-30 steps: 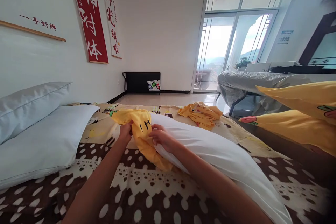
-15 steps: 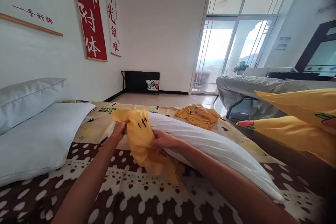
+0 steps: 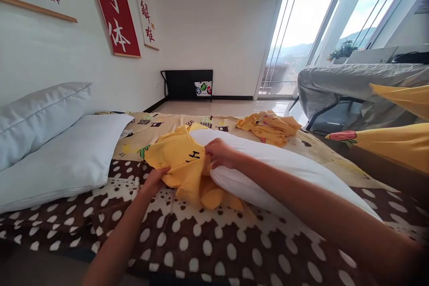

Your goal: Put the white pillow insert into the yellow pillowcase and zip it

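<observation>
A yellow pillowcase (image 3: 182, 161) with black marks lies bunched over the end of a long white pillow (image 3: 278, 172) on the bed. My left hand (image 3: 154, 180) grips the pillowcase's lower left edge, fingers closed on the cloth. At the pillow's end my right hand (image 3: 219, 153) pinches the pillowcase's opening. The pillow runs back to the right under my right forearm.
Two white pillows (image 3: 53, 152) are stacked at the left by the wall. A crumpled yellow cloth (image 3: 268, 126) lies at the bed's far side. Yellow cushions (image 3: 398, 143) stand at the right. The bed has a brown spotted blanket (image 3: 208, 241). Behind is a covered table (image 3: 351, 85).
My left hand has dropped lower and toward me along the pillowcase's edge. The right hand has risen to the pillow's tip. The view has tilted down and right.
</observation>
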`<state>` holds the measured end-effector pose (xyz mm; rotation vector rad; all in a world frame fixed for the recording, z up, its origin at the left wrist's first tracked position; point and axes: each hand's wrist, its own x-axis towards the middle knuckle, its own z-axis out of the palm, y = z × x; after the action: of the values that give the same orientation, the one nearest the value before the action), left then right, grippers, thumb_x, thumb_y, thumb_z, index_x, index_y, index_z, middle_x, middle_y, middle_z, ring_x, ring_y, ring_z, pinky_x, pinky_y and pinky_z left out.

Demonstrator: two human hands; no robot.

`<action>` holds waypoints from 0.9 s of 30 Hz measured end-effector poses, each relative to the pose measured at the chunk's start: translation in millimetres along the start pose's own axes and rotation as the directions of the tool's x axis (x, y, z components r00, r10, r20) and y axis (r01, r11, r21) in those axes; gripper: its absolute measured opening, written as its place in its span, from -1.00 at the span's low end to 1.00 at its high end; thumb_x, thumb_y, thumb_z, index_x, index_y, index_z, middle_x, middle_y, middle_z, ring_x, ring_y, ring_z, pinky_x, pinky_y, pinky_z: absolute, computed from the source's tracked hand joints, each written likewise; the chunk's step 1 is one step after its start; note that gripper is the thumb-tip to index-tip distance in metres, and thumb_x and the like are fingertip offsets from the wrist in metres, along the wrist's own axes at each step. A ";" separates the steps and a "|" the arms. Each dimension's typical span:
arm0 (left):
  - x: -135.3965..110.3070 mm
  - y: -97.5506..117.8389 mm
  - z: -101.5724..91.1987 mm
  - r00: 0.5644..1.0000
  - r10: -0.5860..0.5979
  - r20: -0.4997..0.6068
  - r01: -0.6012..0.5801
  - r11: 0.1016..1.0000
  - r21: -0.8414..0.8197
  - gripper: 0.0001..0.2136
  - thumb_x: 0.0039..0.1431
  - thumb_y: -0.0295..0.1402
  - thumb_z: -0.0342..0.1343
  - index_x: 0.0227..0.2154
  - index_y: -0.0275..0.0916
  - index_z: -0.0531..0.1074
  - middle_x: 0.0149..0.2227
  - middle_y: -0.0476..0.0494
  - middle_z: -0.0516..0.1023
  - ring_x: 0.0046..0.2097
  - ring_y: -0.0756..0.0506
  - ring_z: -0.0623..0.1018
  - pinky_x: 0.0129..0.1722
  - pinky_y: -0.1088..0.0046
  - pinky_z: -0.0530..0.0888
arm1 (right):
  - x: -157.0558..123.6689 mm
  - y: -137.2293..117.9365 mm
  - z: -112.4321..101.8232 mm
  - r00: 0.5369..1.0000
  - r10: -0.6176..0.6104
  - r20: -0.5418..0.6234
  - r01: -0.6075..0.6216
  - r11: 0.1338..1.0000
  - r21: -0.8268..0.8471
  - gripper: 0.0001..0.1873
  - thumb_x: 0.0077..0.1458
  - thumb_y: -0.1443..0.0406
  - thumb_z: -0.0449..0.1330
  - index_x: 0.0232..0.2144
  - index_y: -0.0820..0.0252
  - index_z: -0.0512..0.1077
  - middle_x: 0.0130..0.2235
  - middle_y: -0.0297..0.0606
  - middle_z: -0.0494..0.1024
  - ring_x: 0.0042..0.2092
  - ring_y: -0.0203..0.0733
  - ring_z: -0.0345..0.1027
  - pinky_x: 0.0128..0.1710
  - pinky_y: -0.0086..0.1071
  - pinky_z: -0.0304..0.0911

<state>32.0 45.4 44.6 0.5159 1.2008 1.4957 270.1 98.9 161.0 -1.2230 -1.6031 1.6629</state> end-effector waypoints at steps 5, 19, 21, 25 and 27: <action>-18.2 -23.3 -8.1 1.000 -0.001 -0.025 -0.002 0.994 -0.111 -0.71 -0.02 -0.45 0.24 -0.17 -0.21 0.47 0.01 -0.19 0.50 -0.16 -0.17 0.58 -0.25 0.34 0.57 | -38.4 0.3 -11.7 0.982 0.131 0.137 -0.111 0.984 -0.140 -0.82 -0.26 0.36 0.27 -0.50 0.21 0.34 -0.56 -0.33 0.37 -0.53 -0.30 0.25 -0.72 -0.49 0.15; -59.4 6.1 -7.1 0.985 -0.068 0.157 0.055 0.995 0.085 -0.73 -0.07 -0.35 0.31 -0.72 -0.25 0.36 -0.82 -0.02 0.26 -0.69 -0.06 0.39 -0.59 0.44 0.39 | 47.9 -7.3 4.4 0.972 -0.058 0.229 0.098 0.981 -0.168 -0.79 -0.20 0.30 0.31 -0.60 0.18 0.31 -0.70 -0.44 0.29 -0.69 -0.41 0.05 -0.76 -0.50 -0.10; -56.8 12.9 -14.9 0.982 -0.055 0.180 0.036 0.994 0.106 -0.62 -0.05 -0.26 0.30 -0.80 -0.24 0.29 -0.86 -0.01 0.15 -0.69 -0.06 0.37 -0.58 0.43 0.40 | 44.0 -6.2 -11.7 0.976 -0.111 0.186 0.134 0.984 -0.120 -0.85 -0.18 0.33 0.27 -0.59 0.19 0.33 -0.68 -0.43 0.31 -0.67 -0.41 0.08 -0.73 -0.50 -0.04; -35.8 19.6 -22.7 0.987 -0.012 0.158 0.010 1.000 0.017 -0.73 0.04 -0.10 0.20 -0.38 -0.24 0.52 -0.45 -0.17 0.54 -0.47 -0.12 0.53 -0.48 0.37 0.49 | 26.0 -9.0 -21.8 0.978 -0.167 0.122 0.172 0.985 -0.028 -0.93 -0.23 0.42 0.22 -0.58 0.23 0.37 -0.59 -0.37 0.42 -0.56 -0.36 0.27 -0.59 -0.50 0.21; -19.6 22.0 -21.1 0.995 0.036 0.098 -0.030 0.998 -0.060 -0.66 0.06 -0.09 0.18 -0.17 -0.19 0.49 -0.23 -0.22 0.57 -0.32 -0.17 0.57 -0.39 0.32 0.53 | 19.7 -9.7 -16.2 0.975 -0.172 0.144 0.169 0.985 0.036 -0.93 -0.25 0.45 0.21 -0.58 0.25 0.40 -0.54 -0.35 0.46 -0.50 -0.34 0.34 -0.51 -0.51 0.28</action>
<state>10.4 21.5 61.1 0.5664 1.0736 1.5113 273.1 125.3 167.3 -0.9411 -1.7182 1.6892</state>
